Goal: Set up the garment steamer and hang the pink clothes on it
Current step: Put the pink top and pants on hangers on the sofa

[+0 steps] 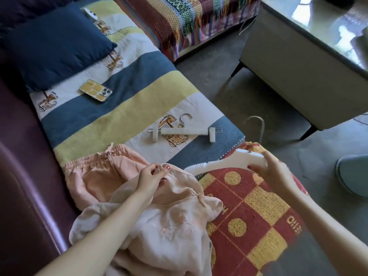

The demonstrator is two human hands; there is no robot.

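Note:
A pale pink top [165, 222] lies crumpled on my lap and the sofa. My left hand [152, 179] pinches its collar edge. Pink trousers [95, 174] with an elastic waist lie just behind it on the striped sofa cover. My right hand [270, 172] grips a white plastic hanger [229, 161] with a metal hook [256, 126], held above a red and gold cloth. A second white clip hanger [183, 132] rests on the sofa cover further back. No garment steamer is in view.
A phone [96, 90] and a navy pillow [53, 44] lie on the striped sofa cover [123, 96]. A grey low table [298, 76] stands at the right on the grey floor. A teal round object [354, 174] sits at the right edge.

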